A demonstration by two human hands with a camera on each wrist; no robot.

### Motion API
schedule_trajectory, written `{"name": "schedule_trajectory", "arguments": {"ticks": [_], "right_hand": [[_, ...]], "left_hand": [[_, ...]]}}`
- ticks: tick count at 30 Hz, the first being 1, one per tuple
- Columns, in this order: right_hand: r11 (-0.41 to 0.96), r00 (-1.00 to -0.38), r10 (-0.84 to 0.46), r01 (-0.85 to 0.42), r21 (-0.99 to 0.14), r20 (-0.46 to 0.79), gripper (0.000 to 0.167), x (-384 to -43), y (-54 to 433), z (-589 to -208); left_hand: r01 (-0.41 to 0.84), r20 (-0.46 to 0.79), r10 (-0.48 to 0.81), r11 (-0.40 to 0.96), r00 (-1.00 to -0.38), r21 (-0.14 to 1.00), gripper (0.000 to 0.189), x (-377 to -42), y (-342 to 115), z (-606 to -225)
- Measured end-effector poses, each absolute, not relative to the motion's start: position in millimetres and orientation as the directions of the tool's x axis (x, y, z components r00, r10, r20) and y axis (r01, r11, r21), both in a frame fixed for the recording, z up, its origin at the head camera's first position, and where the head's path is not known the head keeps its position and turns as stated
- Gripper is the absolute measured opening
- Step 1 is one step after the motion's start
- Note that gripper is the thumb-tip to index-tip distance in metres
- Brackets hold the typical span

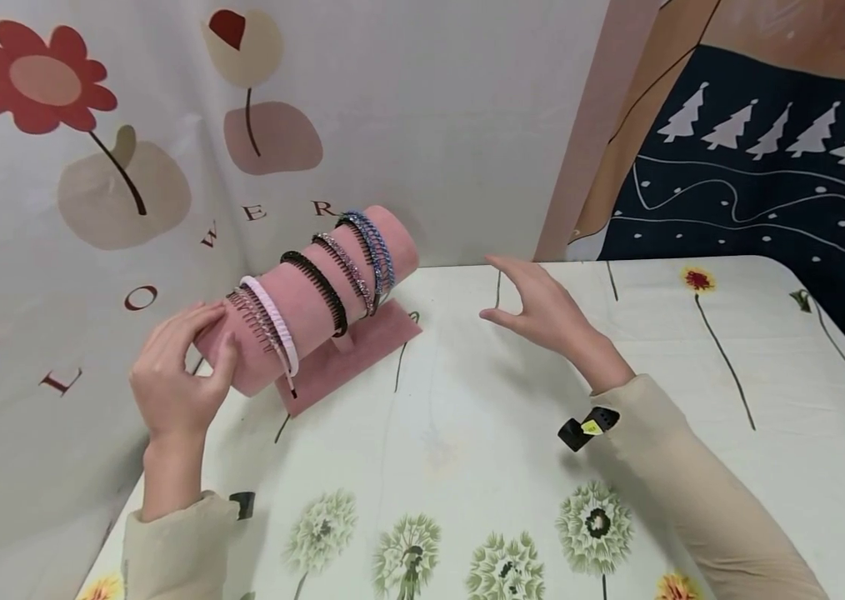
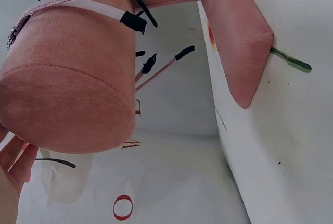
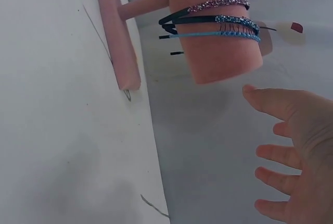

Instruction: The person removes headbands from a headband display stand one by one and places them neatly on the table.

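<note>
A pink plush headband stand (image 1: 310, 312) carries its padded roll above a flat base on a short post. Around the roll sit several headbands: a white one (image 1: 276, 325), a black one (image 1: 317, 292), a glittery pink one (image 1: 347, 262) and a blue one (image 1: 380, 250); some show comb teeth. My left hand (image 1: 178, 371) rests its fingers at the roll's near left end; in the left wrist view its fingers (image 2: 18, 161) touch the rim, and the thumb is out of sight. Apart from the stand's right end, my right hand (image 1: 546, 308) holds nothing, thumb and fingers spread.
A white table (image 1: 452, 483) with printed dandelions and flowers lies under the stand. Close behind stands a pale wall cloth (image 1: 430, 108) with printed flowers and letters. At the back right hangs dark cloth (image 1: 752, 192) with white trees. Both sleeves bear dark wrist devices.
</note>
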State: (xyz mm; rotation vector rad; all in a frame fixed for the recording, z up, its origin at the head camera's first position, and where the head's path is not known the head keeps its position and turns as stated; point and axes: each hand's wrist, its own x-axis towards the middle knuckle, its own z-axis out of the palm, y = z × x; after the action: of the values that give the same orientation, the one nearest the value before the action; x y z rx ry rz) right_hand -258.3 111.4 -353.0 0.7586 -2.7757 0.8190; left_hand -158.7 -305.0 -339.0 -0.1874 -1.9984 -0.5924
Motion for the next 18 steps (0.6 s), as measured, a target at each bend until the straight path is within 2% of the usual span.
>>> {"name": "schedule_trajectory", "arguments": {"ticks": [11,18], "right_hand": [[0.706,-0.861,-0.425,-0.509,-0.492,0.280,0.077,-257,97,-356],[0.698,-0.858,-0.424,-0.513,-0.500,0.289,0.076,-256,90,-358]], "left_hand": [[0.383,0.873,-0.117,0.865,-0.474,0.324,0.033,-160,-308,-345],[0.405,0.889,-0.136,0.852,-0.438,0.330,0.034,-163,-307,-350]]}}
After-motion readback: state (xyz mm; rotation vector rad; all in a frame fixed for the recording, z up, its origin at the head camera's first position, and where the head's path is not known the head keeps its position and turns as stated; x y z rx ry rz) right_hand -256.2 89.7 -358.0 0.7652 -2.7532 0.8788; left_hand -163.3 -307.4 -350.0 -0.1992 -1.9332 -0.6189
